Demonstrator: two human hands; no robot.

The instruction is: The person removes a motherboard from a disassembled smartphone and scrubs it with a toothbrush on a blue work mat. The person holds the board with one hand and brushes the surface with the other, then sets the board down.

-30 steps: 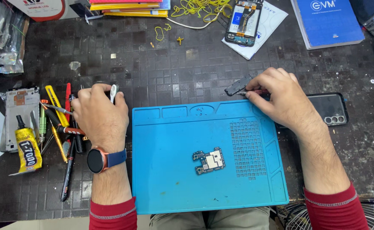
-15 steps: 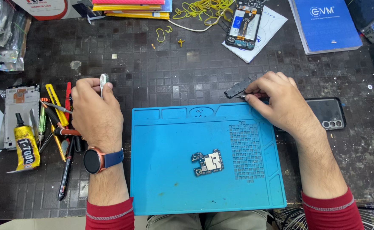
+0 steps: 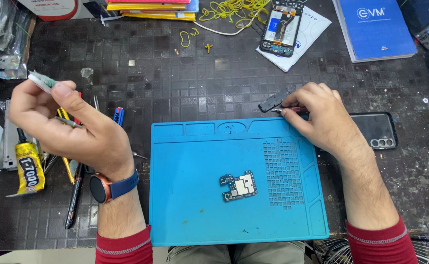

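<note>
Our right hand [image 3: 322,122] rests at the far right corner of the blue work mat [image 3: 199,215], fingers pinched together on a thin tool [image 3: 287,110] whose tip pokes out toward the left. Just beyond that tip, up and to the left of the fingertips, lies a small dark cover piece [image 3: 273,100] on the dark table [image 3: 185,78]. Its long axis runs slantwise, low at the left and rising toward the right, and the tool tip sits right at its near right end; we cannot tell whether they touch. The right hand is by far the nearer one to this piece.

Our left hand [image 3: 73,127] is raised over the left side of the table, well apart from the cover piece, with thumb and fingers closed on a slim white and green tool [image 3: 41,81] that points away to the left; a thin metal piece also shows between the fingers.

A small circuit board [image 3: 238,186] lies alone near the middle of the mat.

As for packages and labels: a yellow glue tube [image 3: 29,166] with a black cap stands out near the left edge. A blue booklet [image 3: 373,27] with a white logo sits at the far right corner, beside an opened phone [image 3: 280,27] resting on a white sheet. A stack of yellow and orange flat packs [image 3: 151,9] lines the far edge, next to a white box with red print. A dark phone back [image 3: 378,129] lies just behind our right hand.
</note>
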